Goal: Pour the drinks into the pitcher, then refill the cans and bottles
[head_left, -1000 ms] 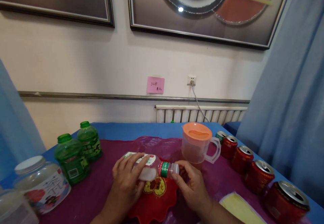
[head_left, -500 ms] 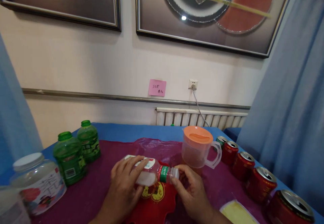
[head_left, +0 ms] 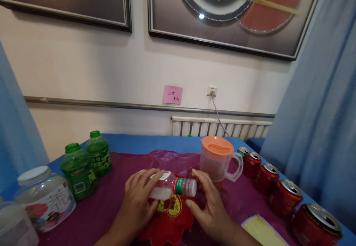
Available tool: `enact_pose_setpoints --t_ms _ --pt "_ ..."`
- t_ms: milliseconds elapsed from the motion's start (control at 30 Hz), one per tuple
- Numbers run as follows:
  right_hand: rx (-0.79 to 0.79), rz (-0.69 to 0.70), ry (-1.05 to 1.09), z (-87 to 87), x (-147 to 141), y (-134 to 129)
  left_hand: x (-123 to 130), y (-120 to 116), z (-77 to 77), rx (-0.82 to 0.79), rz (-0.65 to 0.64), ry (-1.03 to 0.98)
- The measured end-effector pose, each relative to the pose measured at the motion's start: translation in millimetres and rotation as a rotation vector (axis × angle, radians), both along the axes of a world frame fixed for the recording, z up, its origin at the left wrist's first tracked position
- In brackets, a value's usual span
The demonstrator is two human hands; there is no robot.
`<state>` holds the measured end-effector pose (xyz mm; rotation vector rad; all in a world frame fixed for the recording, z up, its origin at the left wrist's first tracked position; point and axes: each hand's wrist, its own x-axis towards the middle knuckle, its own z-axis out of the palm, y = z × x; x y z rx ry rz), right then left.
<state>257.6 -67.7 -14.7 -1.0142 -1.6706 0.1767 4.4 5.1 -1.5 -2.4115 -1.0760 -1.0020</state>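
A clear bottle with a green and red neck band and a white cap lies tilted on its side, cap toward the right. Its body is wrapped by my left hand, fingers over the top and thumb below. Just right of the cap, my right hand has its thumb and fingers apart, with nothing between them. Under the bottle is a red scalloped tray with a yellow pattern.
A lidded plastic jug stands behind my right hand. Several cans line the right edge. Green bottles and a white-lidded jar stand at left. A yellow-faced item lies front right.
The fingers of my right hand have opened and come off the bottle cap. My left hand still holds the bottle in nearly the same place. The view has shifted slightly.
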Motion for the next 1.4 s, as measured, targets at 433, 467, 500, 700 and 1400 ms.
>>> enact_pose_setpoints --t_ms 433,467,500,700,1400 --pt "-0.046 0.020 0.081 4.7 -1.8 0.3 1.7 0.0 4.2 0.018 0.006 0.007" --pt "-0.031 0.024 0.085 5.0 -1.8 -0.2 1.5 0.0 4.1 0.017 0.008 0.003" --pt "-0.015 0.024 0.093 5.3 -1.5 -0.6 1.3 0.0 3.9 0.015 0.011 -0.001" --pt "0.047 -0.033 0.180 7.0 2.1 -2.1 0.2 0.9 3.0 -0.024 0.023 -0.036" --pt "-0.296 0.047 -0.069 37.9 1.5 -39.4 15.2 5.9 9.0 -0.746 -0.088 -0.922"
